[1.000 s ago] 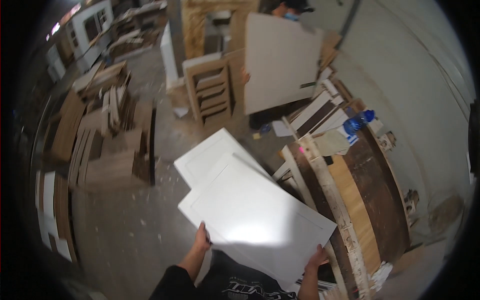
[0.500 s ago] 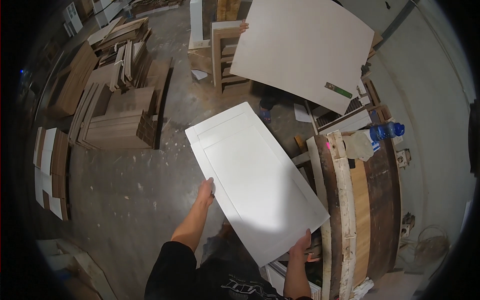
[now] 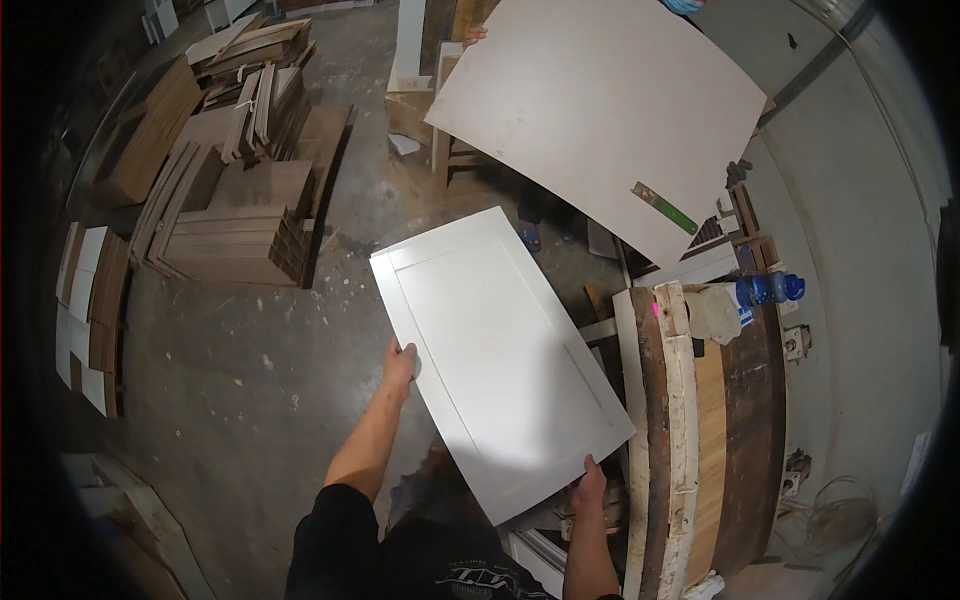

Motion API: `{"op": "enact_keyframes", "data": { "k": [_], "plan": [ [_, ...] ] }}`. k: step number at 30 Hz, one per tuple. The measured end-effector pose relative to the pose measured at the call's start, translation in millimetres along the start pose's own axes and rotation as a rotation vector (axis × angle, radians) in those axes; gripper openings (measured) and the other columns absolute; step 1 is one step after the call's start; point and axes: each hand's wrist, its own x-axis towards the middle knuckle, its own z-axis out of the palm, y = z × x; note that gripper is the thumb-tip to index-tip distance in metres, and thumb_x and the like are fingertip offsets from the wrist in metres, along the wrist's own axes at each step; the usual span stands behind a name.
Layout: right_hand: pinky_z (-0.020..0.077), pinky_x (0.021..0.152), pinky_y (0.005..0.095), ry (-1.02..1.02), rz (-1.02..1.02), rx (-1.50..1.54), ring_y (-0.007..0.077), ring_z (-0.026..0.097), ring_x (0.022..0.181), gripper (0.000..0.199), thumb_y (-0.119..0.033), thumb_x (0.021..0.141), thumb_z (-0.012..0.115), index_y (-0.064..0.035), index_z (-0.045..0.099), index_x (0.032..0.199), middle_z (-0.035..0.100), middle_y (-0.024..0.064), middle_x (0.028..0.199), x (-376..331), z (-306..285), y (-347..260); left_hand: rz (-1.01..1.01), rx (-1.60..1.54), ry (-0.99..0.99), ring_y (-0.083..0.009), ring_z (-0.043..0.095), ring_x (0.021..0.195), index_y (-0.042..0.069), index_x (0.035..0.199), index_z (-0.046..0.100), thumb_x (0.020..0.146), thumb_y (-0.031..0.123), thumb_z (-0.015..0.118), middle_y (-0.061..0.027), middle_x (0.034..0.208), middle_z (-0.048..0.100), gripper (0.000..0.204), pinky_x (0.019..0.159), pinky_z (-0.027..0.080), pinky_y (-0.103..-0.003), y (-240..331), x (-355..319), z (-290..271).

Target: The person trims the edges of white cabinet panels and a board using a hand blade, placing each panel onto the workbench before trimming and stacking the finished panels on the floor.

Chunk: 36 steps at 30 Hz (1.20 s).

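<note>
A white cabinet door with a recessed centre panel hangs tilted in front of me, held between both hands. My left hand grips its left long edge, thumb on top and the other fingers hidden underneath. On the near right edge my right hand is closed round the door, close to its corner. Beside the door's right corner stands a worn wooden workbench. Light falls across the middle of the door, and its right side lies in shadow.
Ahead, another person's hand holds a large pale board bearing a green-and-metal strip. A blue bottle lies on the bench. Stacked brown panels stand on the floor at left, white-faced panels nearer the rim.
The white door has shifted slightly left, and both my hands have moved with it. The large pale board appears lower and further left. A blue-covered part of the other person shows at its top.
</note>
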Motion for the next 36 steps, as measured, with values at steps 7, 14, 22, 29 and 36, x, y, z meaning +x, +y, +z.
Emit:
{"op": "enact_keyframes", "data": {
  "k": [7,14,22,29,36],
  "plan": [
    [0.0507,0.082,0.0440,-0.108,-0.151,-0.119,0.0237,0.059,0.101,0.042,-0.026,0.099,0.052,-0.0039,0.050,0.135,0.059,0.0094,0.123,29.5,7.8,-14.5,-0.006,0.052,-0.011,-0.0165,0.058,0.086,0.007,0.126,0.053,0.093,0.016,0.055,-0.0068,0.102,0.062,0.034,0.066,0.049,-0.034,-22.6,63.1,-0.9],
    [0.0489,0.069,0.0308,0.108,-0.174,-0.566,0.0160,0.058,0.082,0.046,-0.026,0.092,0.065,-0.0075,0.056,0.133,0.064,0.0044,0.105,69.0,-64.0,22.9,0.466,0.745,0.218,-0.0428,0.050,0.123,-0.008,0.134,0.046,0.092,0.027,0.061,-0.0322,0.135,0.049,0.057,0.108,0.035,-0.047,-78.4,62.2,-18.8],
    [0.0517,0.085,0.0322,0.101,-0.773,-0.925,0.0222,0.068,0.094,0.029,-0.018,0.089,0.067,-0.0022,0.066,0.113,0.071,0.0125,0.101,88.3,-38.7,-109.3,0.567,0.950,0.036,-0.0405,0.052,0.111,0.002,0.125,0.059,0.083,0.016,0.065,-0.0243,0.112,0.059,0.045,0.101,0.040,-0.047,-131.8,-77.5,16.9],
    [0.0485,0.091,0.0387,0.087,-1.426,-0.737,0.0287,0.062,0.103,0.037,-0.017,0.086,0.070,-0.0028,0.061,0.120,0.064,0.0155,0.110,182.7,100.1,-316.0,0.669,0.910,-0.158,-0.0395,0.052,0.118,0.004,0.126,0.058,0.085,0.016,0.063,-0.0211,0.120,0.059,0.043,0.103,0.041,-0.046,-45.2,-97.3,120.8],
    [0.0481,0.090,0.0380,0.289,-1.091,-0.459,0.0275,0.060,0.100,0.045,-0.014,0.085,0.071,-0.0039,0.057,0.127,0.062,0.0133,0.115,235.5,144.8,-384.4,1.179,1.069,-0.399,-0.0378,0.055,0.116,0.006,0.129,0.055,0.087,0.015,0.065,-0.0189,0.125,0.058,0.044,0.097,0.046,-0.044,130.2,-28.6,361.8]
  ]
}}
